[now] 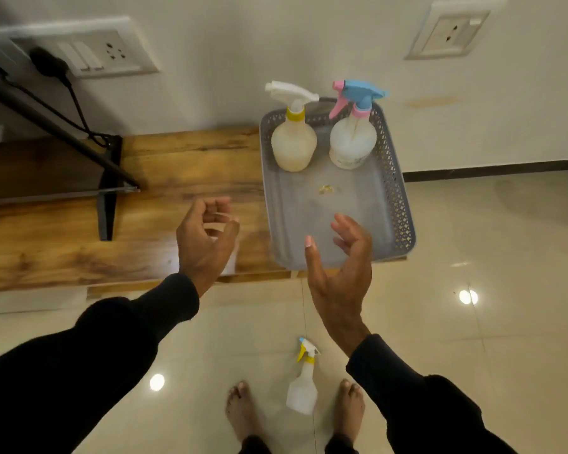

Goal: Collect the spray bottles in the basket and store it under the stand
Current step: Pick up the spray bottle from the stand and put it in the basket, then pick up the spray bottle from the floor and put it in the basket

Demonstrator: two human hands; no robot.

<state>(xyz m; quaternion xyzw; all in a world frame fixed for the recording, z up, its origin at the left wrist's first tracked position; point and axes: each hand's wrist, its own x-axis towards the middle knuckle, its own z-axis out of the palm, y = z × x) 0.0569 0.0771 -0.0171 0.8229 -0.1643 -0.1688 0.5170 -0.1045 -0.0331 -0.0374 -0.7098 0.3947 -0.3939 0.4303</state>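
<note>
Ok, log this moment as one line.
left hand: open, empty | right hand: open, empty | basket: on stand, two bottles upright inside | small bottle: on floor, uncollected

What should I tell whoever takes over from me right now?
Left hand: empty, fingers curled, over the wooden stand top.
Right hand: empty, open, at the near edge of the grey perforated plastic basket.
Done: the yellow-collared white spray bottle and the blue-and-pink-topped spray bottle stand upright in the basket's far end.
Left: the small yellow-triggered white spray bottle is on the tiled floor between the feet; add it, then store the basket under the stand.
</note>
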